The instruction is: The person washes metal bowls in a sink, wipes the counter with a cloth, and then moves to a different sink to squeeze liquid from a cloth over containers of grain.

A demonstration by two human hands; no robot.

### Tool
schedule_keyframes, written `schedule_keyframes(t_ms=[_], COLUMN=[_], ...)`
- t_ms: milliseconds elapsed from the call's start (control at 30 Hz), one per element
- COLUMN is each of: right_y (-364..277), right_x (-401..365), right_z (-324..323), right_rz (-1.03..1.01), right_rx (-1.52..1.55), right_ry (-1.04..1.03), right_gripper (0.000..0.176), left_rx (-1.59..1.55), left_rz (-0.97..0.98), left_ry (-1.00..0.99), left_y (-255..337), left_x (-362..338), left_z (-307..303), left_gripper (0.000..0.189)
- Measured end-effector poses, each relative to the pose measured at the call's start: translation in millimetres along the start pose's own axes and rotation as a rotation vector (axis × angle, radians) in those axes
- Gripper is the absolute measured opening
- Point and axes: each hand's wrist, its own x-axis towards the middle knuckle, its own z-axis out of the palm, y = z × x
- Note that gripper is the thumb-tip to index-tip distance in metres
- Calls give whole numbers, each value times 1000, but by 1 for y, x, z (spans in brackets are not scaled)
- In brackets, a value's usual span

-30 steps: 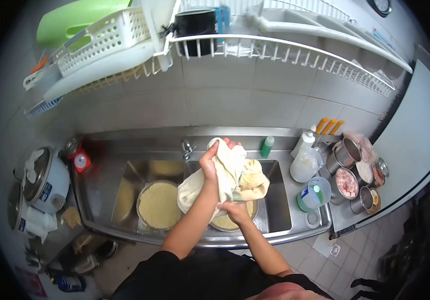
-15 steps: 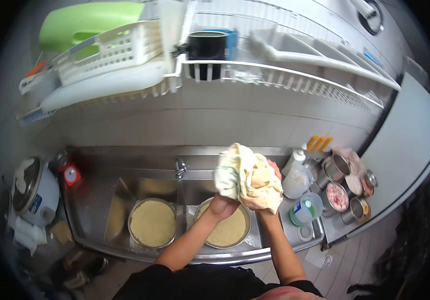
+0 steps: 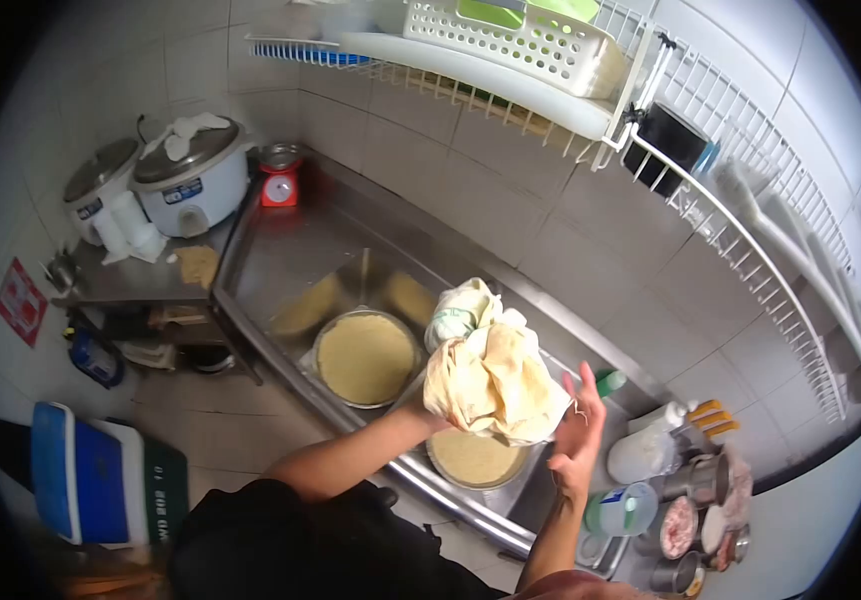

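Note:
A bunched cream cloth (image 3: 498,375), with a paler green-printed part (image 3: 465,315) at its upper left, is held up over the sink. My left hand (image 3: 432,420) grips it from below and the left, its fingers mostly hidden by the folds. Just right of the cloth, my right hand (image 3: 580,430) is open, fingers spread and pointing up; whether it touches the edge is hard to tell. Below the cloth sits a round pan of pale yellow contents (image 3: 478,462), partly covered from view. Another round pan with similar contents (image 3: 366,360) stands in the left basin.
Rice cookers (image 3: 190,185) and a red scale (image 3: 279,188) stand at the left. Metal pots (image 3: 705,480), a jug with green liquid (image 3: 622,510) and a white bottle (image 3: 650,450) crowd the right end. A wire rack (image 3: 750,270) hangs above. A blue cooler (image 3: 90,480) is on the floor.
My view has turned left, bringing the cookers and cooler into sight. My right hand has come off the cloth and spread its fingers; the left still holds it.

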Motion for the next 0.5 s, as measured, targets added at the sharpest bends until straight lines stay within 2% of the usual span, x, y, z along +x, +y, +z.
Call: schedule_keyframes(t_ms=[33, 67, 100, 133, 167, 200, 233, 267, 300, 367, 433, 467, 500], right_y=[-5, 0, 5, 4, 3, -3, -13, -22, -32, -40, -61, -76, -70], right_x=[5, 13, 19, 28, 38, 48, 59, 69, 81, 112, 150, 171, 182], right_z=[26, 39, 54, 69, 82, 94, 105, 117, 131, 148, 182, 208, 225], right_rz=[58, 29, -171, -165, -157, -164, -251, -336, -393, -518, -708, -825, -830], right_rx=[58, -27, -345, -346, -350, -359, -469, -578, -599, -654, -704, -758, -766], right_ry=[29, -149, -156, -71, 4, -6, 6, 21, 27, -15, 5, 1, 14], right_gripper=[115, 126, 111, 91, 73, 73, 61, 49, 42, 39, 42, 48, 48], left_rx=[-253, -258, -272, -56, -58, 91, 237, 283, 118, -59, -96, -78, -60], left_rz=[-157, -129, -84, 8, 22, 104, 184, 168, 173, 38, 343, 304, 247], left_ry=[40, 176, 307, 321, 316, 323, 334, 152, 27, -75, -74, -118, -140], left_y=[-26, -22, -14, 0, 13, 25, 42, 66, 73, 112, 130, 154, 160], left_x=[-13, -22, -23, -21, -19, -18, -16, -13, -11, -16, -12, -14, -16], left_z=[-17, -13, -8, -11, -16, -23, -29, -46, -68, -100, -134, -153, -179], left_gripper=[55, 52, 49, 47, 47, 46, 45, 51, 59, 74, 87, 95, 97])
